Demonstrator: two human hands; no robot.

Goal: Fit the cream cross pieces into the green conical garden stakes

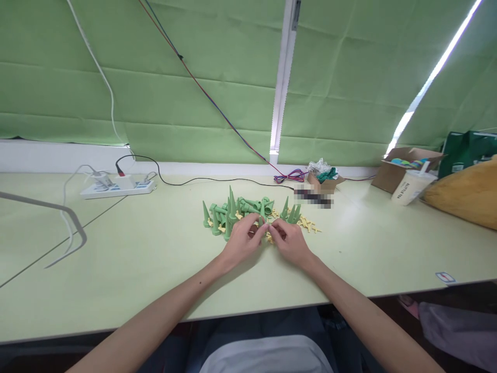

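Observation:
My left hand (245, 237) is closed around a green plastic cone-shaped spike (262, 209), whose point sticks up above the fingers. Against its lower end, my right hand (290, 239) pinches finger and thumb together; anything inside that pinch is too small to make out. Both hands meet just over the table, fingertips nearly touching. Several matching green spikes (205, 215) stand upright left of my hands, some with small yellow pieces at them. Behind lies a heap of green spikes (248, 204), and a few more (291, 213) stand behind my right hand. Small yellow branched pieces (309, 224) are scattered to the right.
A power strip (118, 190) with plugs and cables lies at the back left. Behind the parts are a small open box (325, 181) and a blurred dark object (313, 198). A larger carton (396, 171), a leaning cup (412, 185) and a yellow-brown bag (464, 197) occupy the right.

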